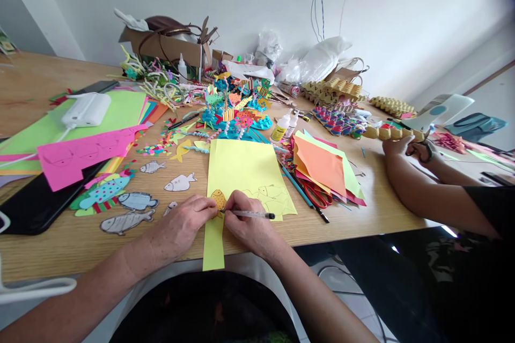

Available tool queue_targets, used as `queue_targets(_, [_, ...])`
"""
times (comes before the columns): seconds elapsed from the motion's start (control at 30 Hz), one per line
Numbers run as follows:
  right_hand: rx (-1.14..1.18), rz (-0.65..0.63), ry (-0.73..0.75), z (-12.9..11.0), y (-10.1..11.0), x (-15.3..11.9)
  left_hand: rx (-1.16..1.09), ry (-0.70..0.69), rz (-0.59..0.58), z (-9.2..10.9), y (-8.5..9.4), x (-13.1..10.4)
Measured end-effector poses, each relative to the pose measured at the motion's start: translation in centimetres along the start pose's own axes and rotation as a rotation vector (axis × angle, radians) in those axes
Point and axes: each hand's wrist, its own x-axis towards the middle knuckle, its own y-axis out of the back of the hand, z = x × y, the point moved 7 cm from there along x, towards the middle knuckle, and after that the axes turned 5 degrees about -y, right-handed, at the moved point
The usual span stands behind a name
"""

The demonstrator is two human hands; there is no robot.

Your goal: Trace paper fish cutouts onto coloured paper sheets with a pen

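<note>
My right hand grips a pen with a clear barrel and dark end, its tip beside a small orange paper fish with dark markings. The fingers of my left hand are closed at the fish's left edge, pressing it onto yellow paper. A narrow strip of that paper hangs over the table edge. Pencilled fish outlines show on the paper right of my right hand. Left of my left hand lie grey and white fish cutouts, one partly hidden by the hand.
Orange sheets, red scissors and pencils lie to the right. Glue bottles and a colourful fish model stand behind. Pink paper covers part of a black device. A co-worker's hands hold scissors and egg carton.
</note>
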Motion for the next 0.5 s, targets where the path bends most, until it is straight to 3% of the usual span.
queue_targets(0.5, [0.005,-0.021,0.004,0.13,-0.13,0.13,-0.045,0.011,-0.049,0.08,-0.05,-0.07])
